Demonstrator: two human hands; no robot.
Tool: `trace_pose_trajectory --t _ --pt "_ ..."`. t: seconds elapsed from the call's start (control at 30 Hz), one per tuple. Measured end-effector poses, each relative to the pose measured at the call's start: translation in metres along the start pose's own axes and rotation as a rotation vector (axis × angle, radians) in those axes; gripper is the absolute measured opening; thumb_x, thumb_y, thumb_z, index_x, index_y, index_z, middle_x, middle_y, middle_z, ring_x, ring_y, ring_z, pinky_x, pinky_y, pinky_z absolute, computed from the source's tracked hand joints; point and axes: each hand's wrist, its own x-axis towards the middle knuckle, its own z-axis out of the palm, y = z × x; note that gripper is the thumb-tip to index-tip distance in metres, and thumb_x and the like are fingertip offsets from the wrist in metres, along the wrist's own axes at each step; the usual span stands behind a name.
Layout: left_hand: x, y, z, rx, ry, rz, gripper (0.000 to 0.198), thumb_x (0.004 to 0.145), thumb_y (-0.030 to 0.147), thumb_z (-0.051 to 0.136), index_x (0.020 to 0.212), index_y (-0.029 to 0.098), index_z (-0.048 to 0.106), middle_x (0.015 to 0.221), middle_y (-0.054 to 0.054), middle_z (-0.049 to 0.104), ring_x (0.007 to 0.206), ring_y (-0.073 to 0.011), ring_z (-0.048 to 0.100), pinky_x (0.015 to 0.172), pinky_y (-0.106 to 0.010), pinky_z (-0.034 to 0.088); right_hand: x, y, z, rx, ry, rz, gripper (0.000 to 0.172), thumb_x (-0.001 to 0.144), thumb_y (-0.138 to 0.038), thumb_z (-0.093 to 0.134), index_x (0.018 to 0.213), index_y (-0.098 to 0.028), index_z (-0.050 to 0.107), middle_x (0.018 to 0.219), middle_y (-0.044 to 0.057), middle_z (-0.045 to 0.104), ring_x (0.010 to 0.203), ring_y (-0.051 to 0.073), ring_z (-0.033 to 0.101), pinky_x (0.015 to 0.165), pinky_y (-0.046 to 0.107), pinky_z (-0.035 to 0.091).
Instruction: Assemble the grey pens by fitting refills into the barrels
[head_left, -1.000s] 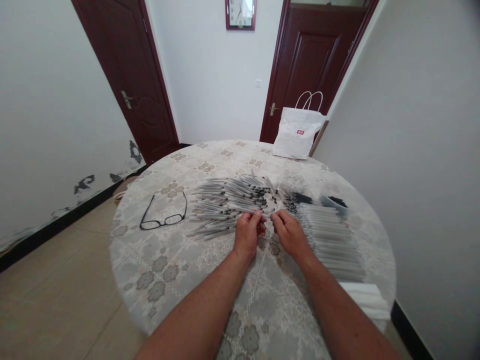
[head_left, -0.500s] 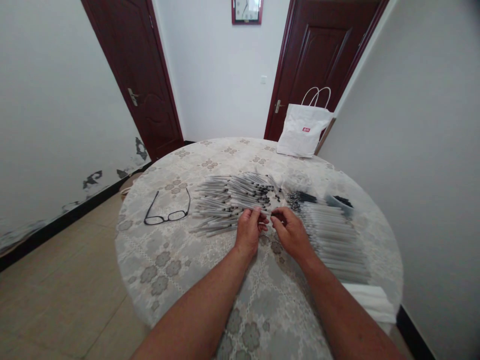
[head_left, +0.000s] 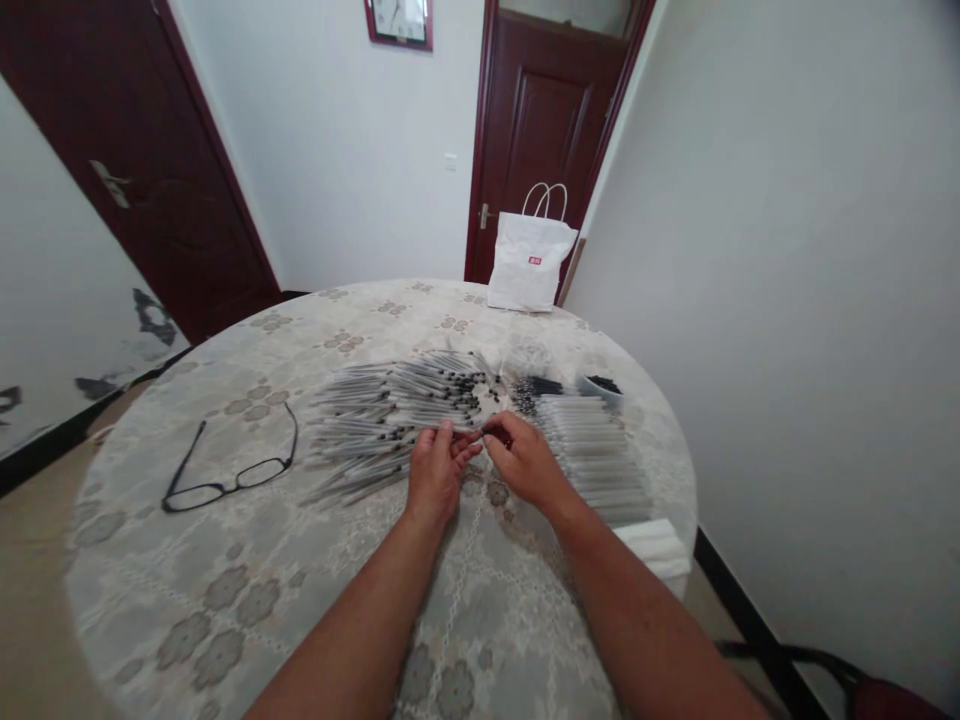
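My left hand [head_left: 435, 470] is closed around a slim, pale pen-like tube [head_left: 466, 432] whose dark end points right. Right beside it, my right hand [head_left: 523, 460] pinches a small dark piece [head_left: 485, 432] against that end; the fingers partly hide it. Behind and left of my hands lies a wide pile of pale pen-like tubes with dark ends [head_left: 424, 383]. Near my right wrist, a row of translucent tubes [head_left: 596, 445] lies side by side. Slim black parts [head_left: 538, 387] are heaped behind this row, and a few small black bits [head_left: 493, 393] lie loose between the piles.
Black-framed glasses [head_left: 236, 487] rest on the patterned tablecloth [head_left: 330, 570] at the left. A small bowl [head_left: 613, 397] of black pieces and a clear plastic bag [head_left: 525, 352] are farther back. A white paper bag [head_left: 531, 262] stands at the far edge; folded white material [head_left: 654, 547] lies right.
The whole view has swung to the right, so the table appears farther left. My right fingers have closed in on the tube's dark end, narrowing the gap between my hands.
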Motion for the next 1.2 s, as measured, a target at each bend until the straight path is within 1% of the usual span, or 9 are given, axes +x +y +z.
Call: trace_pose_trajectory --t 0.13,0.23,0.3,0.43,0.57,0.7,0.87,1.0,1.2 --pt "0.001 -0.001 -0.002 0.058 0.011 -0.019 0.033 0.084 0.044 0.073 0.089 0.019 0.051 0.079 -0.002 0.069 0.078 -0.0205 0.076 0.066 -0.03 0.06 0.003 0.003 -0.039 -0.175 -0.129 0.029 0.014 0.085 -0.018 0.057 0.089 -0.022 0.07 0.077 0.001 0.071 0.071 0.017 0.063 0.067 0.027 0.043" --pt "0.0 -0.003 -0.001 0.106 -0.008 -0.031 0.035 0.083 0.046 0.073 0.089 0.019 0.052 0.078 -0.002 0.069 0.08 -0.0218 0.077 0.065 -0.029 0.061 0.011 0.022 -0.083 -0.32 -0.053 0.089 0.015 0.082 -0.018 0.058 0.086 -0.022 0.072 0.078 0.002 0.072 0.072 0.018 0.063 0.069 0.028 0.044" --pt "-0.002 -0.004 0.0 0.128 -0.027 -0.041 0.036 0.082 0.047 0.073 0.089 0.019 0.053 0.077 -0.002 0.069 0.08 -0.0225 0.077 0.063 -0.029 0.061 0.018 0.04 -0.112 -0.42 0.17 0.147 0.018 0.082 -0.021 0.057 0.088 -0.021 0.074 0.083 0.005 0.074 0.076 0.02 0.064 0.074 0.031 0.047" --pt "-0.004 -0.006 0.002 0.161 -0.057 -0.05 0.036 0.082 0.048 0.074 0.089 0.019 0.054 0.077 -0.002 0.069 0.079 -0.0229 0.077 0.062 -0.03 0.061 0.029 0.068 -0.144 -0.459 0.628 0.23 0.045 0.084 -0.025 0.053 0.125 -0.015 0.068 0.108 0.013 0.075 0.084 0.023 0.067 0.085 0.038 0.05" --pt "-0.004 -0.005 0.002 0.209 -0.062 -0.015 0.036 0.084 0.05 0.072 0.09 0.019 0.054 0.078 -0.002 0.069 0.08 -0.0237 0.077 0.064 -0.032 0.061 0.028 0.062 -0.119 -0.227 0.627 0.267 0.045 0.089 -0.034 0.052 0.126 -0.014 0.066 0.106 0.014 0.075 0.079 0.022 0.068 0.079 0.037 0.053" --pt "-0.007 -0.003 0.002 0.341 -0.084 0.076 0.036 0.087 0.053 0.067 0.093 0.019 0.057 0.076 -0.004 0.072 0.077 -0.0241 0.077 0.064 -0.035 0.061 0.019 0.039 -0.053 0.227 0.227 0.298 0.041 0.095 -0.05 0.048 0.113 -0.018 0.067 0.099 0.01 0.074 0.071 0.019 0.067 0.053 0.026 0.049" --pt "-0.013 0.001 0.001 0.543 -0.135 0.167 0.034 0.09 0.053 0.063 0.094 0.02 0.062 0.078 -0.006 0.074 0.068 -0.023 0.073 0.061 -0.034 0.058 0.008 0.028 0.009 0.345 -0.078 0.272 0.05 0.1 -0.06 0.04 0.086 -0.019 0.065 0.078 0.005 0.067 0.063 0.015 0.06 0.049 0.023 0.042" --pt "-0.016 0.004 0.0 0.684 -0.11 0.226 0.031 0.089 0.051 0.066 0.088 0.021 0.066 0.068 -0.003 0.069 0.056 -0.0196 0.064 0.056 -0.029 0.049 0.001 0.029 0.022 0.45 -0.211 0.259 0.061 0.102 -0.065 0.032 0.07 -0.02 0.059 0.059 0.001 0.057 0.055 0.014 0.053 0.05 0.024 0.039" --pt "-0.019 0.008 0.001 0.873 -0.06 0.358 0.029 0.093 0.048 0.06 0.08 0.022 0.063 0.062 0.0 0.063 0.056 -0.0173 0.057 0.058 -0.027 0.041 0.001 0.03 0.017 0.47 -0.211 0.287 0.058 0.099 -0.066 0.039 0.072 -0.02 0.06 0.058 -0.001 0.055 0.05 0.012 0.046 0.048 0.023 0.033"
